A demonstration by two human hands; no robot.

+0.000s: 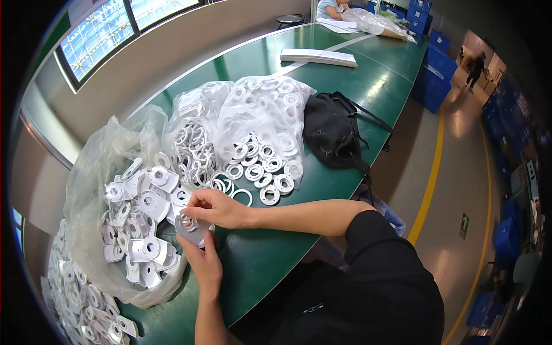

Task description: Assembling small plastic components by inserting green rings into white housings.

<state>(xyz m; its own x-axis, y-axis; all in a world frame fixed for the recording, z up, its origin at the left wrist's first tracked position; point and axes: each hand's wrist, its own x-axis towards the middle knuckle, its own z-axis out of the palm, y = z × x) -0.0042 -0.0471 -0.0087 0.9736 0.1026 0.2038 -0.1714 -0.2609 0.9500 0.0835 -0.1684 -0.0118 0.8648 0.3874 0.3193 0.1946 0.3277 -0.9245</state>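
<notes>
My left hand [205, 265] grips a white plastic part [195, 234] from below, thumb and fingers at its edges. The part has a round hub and a wide curved flap. From above, my right hand [223, 209] pinches a white ring [187, 222] at the hub; its fingertips partly cover the spot, and how far the ring sits in is unclear. Beside my hands, a large clear bag [86, 207] lies open, heaped with similar white flap parts [150, 202]. Just beyond my right hand, thin white rings [242, 198] spill from a second clear bag [201, 100].
A third clear bag [261, 115] spills thicker white rings [269, 194] onto the green table [270, 253]. Next to it lies a black bag [332, 129] with straps. More white parts [95, 307] are piled lower left. A white stack [318, 57] and a seated person [332, 10] are farther off.
</notes>
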